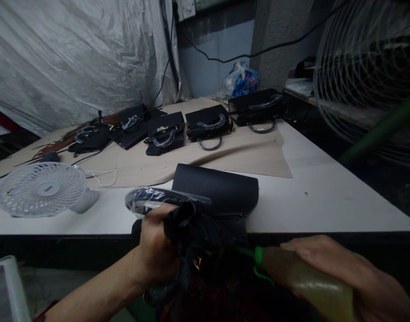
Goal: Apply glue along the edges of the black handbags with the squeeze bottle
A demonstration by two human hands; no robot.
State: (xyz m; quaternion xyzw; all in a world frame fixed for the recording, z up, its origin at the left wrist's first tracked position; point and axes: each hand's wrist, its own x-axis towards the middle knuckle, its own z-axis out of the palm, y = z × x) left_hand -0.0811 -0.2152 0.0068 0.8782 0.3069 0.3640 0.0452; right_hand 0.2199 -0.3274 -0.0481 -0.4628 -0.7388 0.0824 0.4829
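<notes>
A black handbag (214, 188) rests partly on the table's front edge, its flap lying back over the white top. My left hand (159, 243) is closed around the bag's bunched dark lining, beside a plastic-wrapped handle (151, 197). A small gold-coloured fitting (197, 262) shows low on the bag. In my right hand (342, 264) is a squeeze bottle (305, 277) of yellowish-brown liquid with a green nozzle. The nozzle points left at the bag's dark lining; whether its tip touches is too dark to tell.
Several black handbags (208, 120) with wrapped handles lie on brown paper (255, 156) farther back. A small white fan (44, 188) stands at left on the white table (325, 188). At right is a large wire-caged fan (369, 76). A blue plastic bag (243, 80) sits by the wall.
</notes>
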